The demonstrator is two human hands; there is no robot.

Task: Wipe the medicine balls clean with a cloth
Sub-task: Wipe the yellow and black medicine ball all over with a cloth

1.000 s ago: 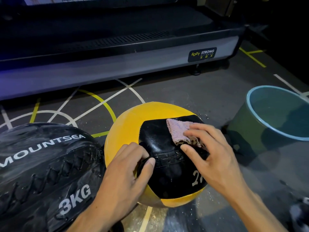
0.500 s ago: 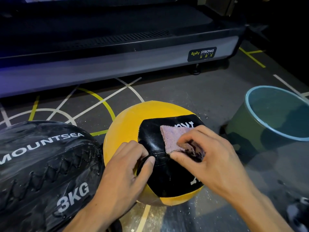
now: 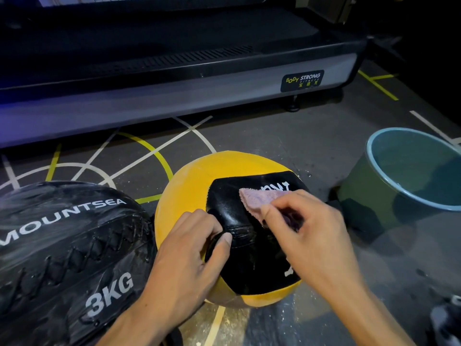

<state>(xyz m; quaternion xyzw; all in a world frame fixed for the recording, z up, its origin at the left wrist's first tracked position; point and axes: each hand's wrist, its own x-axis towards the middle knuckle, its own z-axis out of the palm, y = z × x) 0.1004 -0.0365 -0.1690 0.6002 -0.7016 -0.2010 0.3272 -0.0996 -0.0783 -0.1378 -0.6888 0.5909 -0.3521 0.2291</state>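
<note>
Lying under both hands point(image 3: 249, 250): yellow-black ball point(image 3: 189, 186).

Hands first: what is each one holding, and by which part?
The right hand pinches the pink cloth at its near end, against the yellow-and-black ball. The left hand grips that ball's black panel at the seam.

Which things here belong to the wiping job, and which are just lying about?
Job:
cloth
yellow ball
black ball
left hand, gripping the yellow ball
right hand, holding the cloth
bucket, probably

Lying about:
treadmill
dark object at lower right, unclear
</note>
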